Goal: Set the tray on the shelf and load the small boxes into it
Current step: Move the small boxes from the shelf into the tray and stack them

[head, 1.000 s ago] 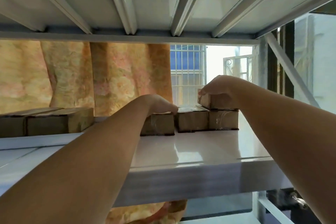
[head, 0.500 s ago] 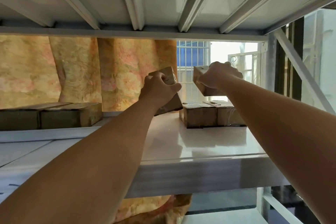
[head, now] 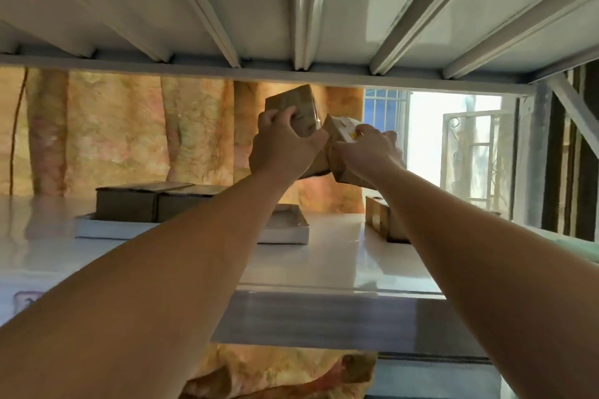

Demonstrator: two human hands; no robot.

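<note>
Your left forearm point(head: 181, 256) hides the middle of the shallow white tray point(head: 285, 232); your right forearm point(head: 453, 236) covers the brown cardboard boxes point(head: 377, 215) behind it.

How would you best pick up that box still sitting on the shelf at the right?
Probably by its two upright side faces, reaching down over the top from the front. The box on the shelf sits flat with open shelf to its left; its right side is hidden by the right hand's forearm.
</note>
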